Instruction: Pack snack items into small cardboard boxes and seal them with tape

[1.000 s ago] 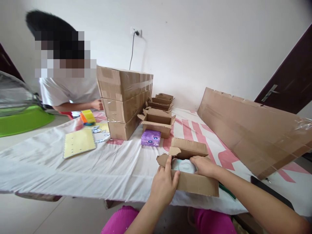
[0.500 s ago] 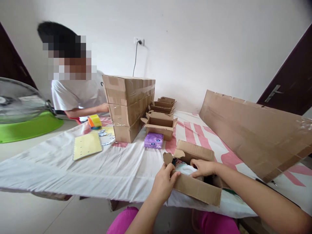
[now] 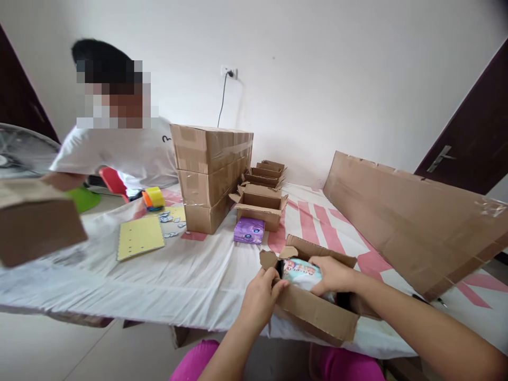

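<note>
An open cardboard box [image 3: 317, 313] sits at the near edge of the table, its flaps standing up. My left hand [image 3: 259, 296] is closed on the box's left end, thumb and fingers around the cardboard edge. Inside lies a mint-and-white packet [image 3: 300, 270] with colourful print. My right hand [image 3: 335, 275] reaches in over the far side and grips the packet, thumb and fingers on its right part. The rest of the box's contents is dark and mostly hidden. Just beyond the box rests a purple box [image 3: 249, 231] with eye-like prints.
Taped boxes [image 3: 194, 188] are stacked at mid-table, beside a row of open boxes [image 3: 260, 208]. A large cardboard sheet [image 3: 400, 217] leans at right. Yellow sheets [image 3: 141, 238] and tape rolls [image 3: 154, 198] lie left. A co-worker [image 3: 119, 153] holds a blurred box [image 3: 39, 225].
More of the packet's printed side now shows in the box under my right hand. At left, the co-worker's arm has swung outward with a cardboard box that was out of view.
</note>
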`<state>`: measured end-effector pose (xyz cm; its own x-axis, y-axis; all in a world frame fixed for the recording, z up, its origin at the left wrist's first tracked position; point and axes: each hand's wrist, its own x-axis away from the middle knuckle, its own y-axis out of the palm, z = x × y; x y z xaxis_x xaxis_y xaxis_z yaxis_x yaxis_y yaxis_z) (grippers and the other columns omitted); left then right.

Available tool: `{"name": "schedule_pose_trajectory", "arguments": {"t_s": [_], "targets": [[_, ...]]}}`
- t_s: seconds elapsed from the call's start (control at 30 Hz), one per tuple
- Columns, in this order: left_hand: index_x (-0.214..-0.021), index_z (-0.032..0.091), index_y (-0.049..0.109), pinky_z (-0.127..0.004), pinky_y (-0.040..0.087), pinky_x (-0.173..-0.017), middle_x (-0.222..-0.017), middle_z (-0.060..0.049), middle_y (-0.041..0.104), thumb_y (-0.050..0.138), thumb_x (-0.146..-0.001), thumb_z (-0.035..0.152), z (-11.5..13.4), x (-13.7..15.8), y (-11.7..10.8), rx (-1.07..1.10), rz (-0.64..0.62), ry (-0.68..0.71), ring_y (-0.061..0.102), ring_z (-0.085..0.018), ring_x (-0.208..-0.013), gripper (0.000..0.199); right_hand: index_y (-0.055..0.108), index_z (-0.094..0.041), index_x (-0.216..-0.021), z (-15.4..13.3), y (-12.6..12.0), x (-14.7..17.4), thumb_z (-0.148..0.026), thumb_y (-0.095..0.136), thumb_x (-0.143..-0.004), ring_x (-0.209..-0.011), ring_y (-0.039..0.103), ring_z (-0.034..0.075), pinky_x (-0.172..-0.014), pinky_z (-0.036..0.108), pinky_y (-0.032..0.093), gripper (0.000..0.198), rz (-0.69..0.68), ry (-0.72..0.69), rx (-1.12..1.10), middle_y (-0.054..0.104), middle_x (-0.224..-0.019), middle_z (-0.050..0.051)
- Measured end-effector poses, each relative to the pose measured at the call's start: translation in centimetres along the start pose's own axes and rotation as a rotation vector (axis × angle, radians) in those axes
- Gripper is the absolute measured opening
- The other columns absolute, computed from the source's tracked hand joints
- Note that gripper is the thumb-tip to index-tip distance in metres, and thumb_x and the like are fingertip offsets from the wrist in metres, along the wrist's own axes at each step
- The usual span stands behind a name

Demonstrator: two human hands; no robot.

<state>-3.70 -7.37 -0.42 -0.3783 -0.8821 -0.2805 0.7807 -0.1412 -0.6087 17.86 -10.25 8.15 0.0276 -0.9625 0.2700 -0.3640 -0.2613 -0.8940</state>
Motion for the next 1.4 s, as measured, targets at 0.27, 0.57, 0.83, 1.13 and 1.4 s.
{"name": "schedule_pose_trajectory", "arguments": {"t_s": [0.27, 0.57, 0.83, 1.13, 1.4], "targets": [[-0.086, 0.021, 0.058, -0.034, 0.049, -0.076, -0.093, -0.005, 0.061, 0.048, -0.09, 0.036, -3.6, -2.0, -1.2, -0.024, 0.371, 0.012, 0.062, -0.02, -0.082, 0.018, 0.053, -0.018, -0.122, 2.2, -6.6, 5.6, -0.05, 0.074, -0.062, -0.097, 0.064, 0.028, -0.078, 0.036, 0.053, 0.071, 0.584, -0.063, -0.46, 0.067, -0.11, 0.007], [-0.099, 0.022, 0.059, -0.043, 0.049, -0.094, -0.104, -0.01, 0.061, 0.051, -0.091, 0.03, -2.1, 1.5, 2.4, 0.063, 0.662, 0.408, 0.06, -0.023, -0.104, 0.014, 0.055, -0.017, -0.128, 8.9, 2.7, 10.2, -0.037, 0.075, -0.053, -0.113, 0.058, 0.036, -0.098, 0.047, 0.047, 0.08, 0.485, 0.003, -0.227, 0.062, -0.125, 0.013], [-0.15, 0.018, 0.02, -0.046, 0.039, -0.107, -0.138, -0.018, 0.051, 0.082, -0.061, 0.042, 0.6, 2.5, 10.8, 0.519, -0.398, 0.058, 0.051, -0.033, -0.126, 0.11, 0.049, -0.02, -0.132, 11.7, 11.9, 8.8, -0.042, 0.073, -0.063, -0.128, 0.047, 0.036, -0.109, 0.051, 0.035, 0.077, 0.488, -0.038, -0.26, 0.052, -0.137, 0.016], [-0.15, 0.018, 0.012, -0.04, 0.037, -0.109, -0.141, -0.019, 0.047, 0.078, -0.063, 0.051, -1.2, 2.6, 12.9, 0.691, -0.333, -0.005, 0.049, -0.031, -0.128, 0.114, 0.01, -0.035, -0.141, 15.8, 24.5, 7.9, -0.053, 0.055, -0.084, -0.131, 0.045, 0.037, -0.105, 0.058, 0.04, 0.075, 0.849, 0.106, -0.449, 0.043, -0.141, 0.016], [-0.141, 0.015, 0.031, -0.044, 0.043, -0.104, -0.131, -0.018, 0.056, 0.078, -0.057, 0.064, -1.9, 2.0, 13.8, 0.733, -0.344, -0.03, 0.056, -0.033, -0.118, 0.108, 0.028, -0.032, -0.136, 14.5, 25.2, 7.3, -0.043, 0.052, -0.089, -0.12, 0.055, 0.035, -0.097, 0.053, 0.048, 0.054, 0.975, 0.07, -0.351, 0.055, -0.128, 0.014]]}}
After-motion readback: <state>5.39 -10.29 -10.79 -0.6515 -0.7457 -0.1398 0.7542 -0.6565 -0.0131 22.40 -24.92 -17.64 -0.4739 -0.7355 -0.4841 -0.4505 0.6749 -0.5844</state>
